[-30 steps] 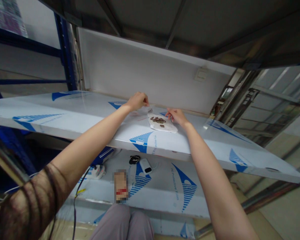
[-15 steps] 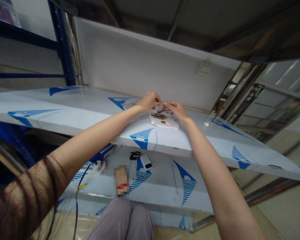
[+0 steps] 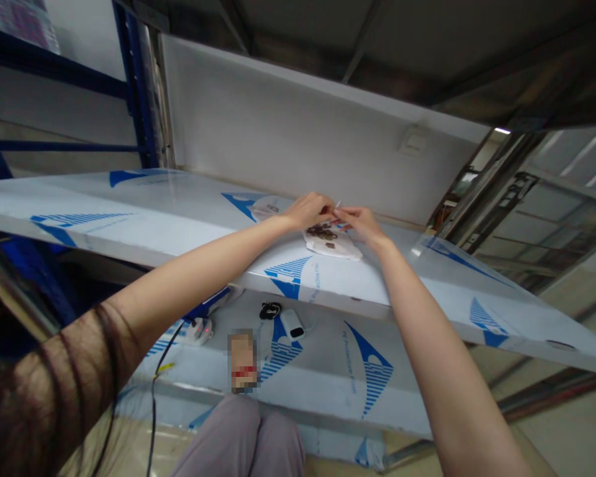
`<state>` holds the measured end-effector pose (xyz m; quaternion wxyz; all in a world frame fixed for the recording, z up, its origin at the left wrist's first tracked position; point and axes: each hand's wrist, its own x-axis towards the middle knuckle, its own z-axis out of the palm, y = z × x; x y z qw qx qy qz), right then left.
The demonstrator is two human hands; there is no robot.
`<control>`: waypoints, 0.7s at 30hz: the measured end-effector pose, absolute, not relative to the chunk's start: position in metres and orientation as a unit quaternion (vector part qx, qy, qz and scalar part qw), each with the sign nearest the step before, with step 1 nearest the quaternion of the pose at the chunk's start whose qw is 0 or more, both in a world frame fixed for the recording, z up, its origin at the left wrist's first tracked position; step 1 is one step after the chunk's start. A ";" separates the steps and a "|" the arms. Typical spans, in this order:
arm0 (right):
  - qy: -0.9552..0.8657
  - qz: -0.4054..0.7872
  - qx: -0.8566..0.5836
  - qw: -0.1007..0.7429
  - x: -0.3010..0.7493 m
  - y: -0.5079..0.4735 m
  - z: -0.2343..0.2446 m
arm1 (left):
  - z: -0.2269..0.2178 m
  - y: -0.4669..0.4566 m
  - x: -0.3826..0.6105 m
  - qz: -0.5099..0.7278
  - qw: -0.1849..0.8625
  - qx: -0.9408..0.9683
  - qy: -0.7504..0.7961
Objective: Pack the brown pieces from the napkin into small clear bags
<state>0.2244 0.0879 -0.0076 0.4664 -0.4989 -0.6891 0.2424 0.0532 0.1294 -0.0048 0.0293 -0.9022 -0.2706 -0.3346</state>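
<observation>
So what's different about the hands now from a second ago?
The left hand moved right, so its fingertips are now close by those of the right hand. A small pale bit shows there, too blurred to name. Brown pieces still lie on the white sheet.

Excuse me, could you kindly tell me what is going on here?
A person has both bare hands close together over a film-covered shelf. Between the left hand and the right hand shows a small pale thing, too blurred to identify. Just below, small brown pieces lie on a white sheet, one apart from the rest.
</observation>
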 end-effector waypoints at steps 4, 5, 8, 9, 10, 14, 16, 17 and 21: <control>-0.686 0.254 -0.493 0.470 0.225 0.090 -0.008 | -0.002 0.128 0.052 -0.348 -0.042 -0.899 -0.262; -0.686 0.254 -0.489 0.474 0.225 0.090 -0.008 | -0.002 0.127 0.052 -0.354 -0.059 -0.897 -0.260; -0.690 0.249 -0.477 0.484 0.225 0.089 -0.008 | -0.001 0.125 0.051 -0.378 -0.085 -0.887 -0.251; -0.690 0.246 -0.478 0.485 0.225 0.089 -0.007 | -0.001 0.125 0.050 -0.383 -0.086 -0.886 -0.246; -0.688 0.244 -0.481 0.485 0.224 0.088 -0.007 | -0.001 0.124 0.050 -0.385 -0.089 -0.886 -0.241; -0.674 0.233 -0.501 0.491 0.221 0.087 -0.004 | -0.002 0.120 0.051 -0.383 -0.116 -0.885 -0.240; -0.669 0.219 -0.505 0.499 0.220 0.087 -0.003 | -0.003 0.120 0.053 -0.393 -0.102 -0.879 -0.250; -0.666 0.210 -0.508 0.504 0.220 0.086 -0.003 | -0.003 0.120 0.053 -0.403 -0.084 -0.874 -0.258; -0.650 0.189 -0.529 0.513 0.224 0.087 -0.004 | -0.002 0.121 0.053 -0.450 -0.011 -0.841 -0.300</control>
